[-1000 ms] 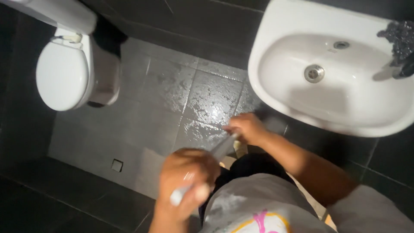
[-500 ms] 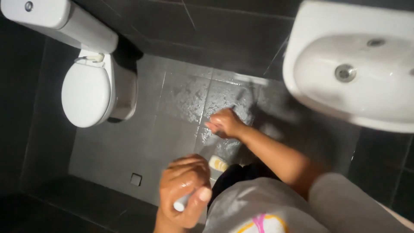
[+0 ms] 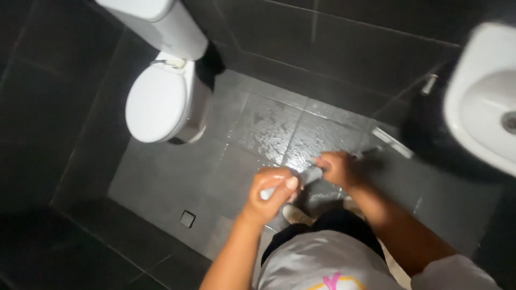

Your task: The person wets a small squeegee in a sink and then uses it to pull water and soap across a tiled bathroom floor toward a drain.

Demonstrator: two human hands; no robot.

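Both of my hands hold a pale grey long handle (image 3: 310, 175) over a wet dark tiled floor (image 3: 269, 126). My left hand (image 3: 271, 193) is closed around its near end, thumb on top. My right hand (image 3: 336, 169) grips it a little further along, to the right. Beyond the right hand the handle runs toward a pale narrow strip (image 3: 392, 143) low by the wall, which looks like the tool's head; it is blurred. My shoe (image 3: 295, 215) shows under the hands.
A white toilet (image 3: 156, 102) with its lid down stands at the upper left against the dark wall. A white sink (image 3: 484, 118) juts in at the right edge. A small square floor drain (image 3: 187, 218) lies at the lower left.
My view has swung left, so the sink has slid to the right edge and the toilet toward the middle. My hands have come closer together on the handle, and its far end now points right.
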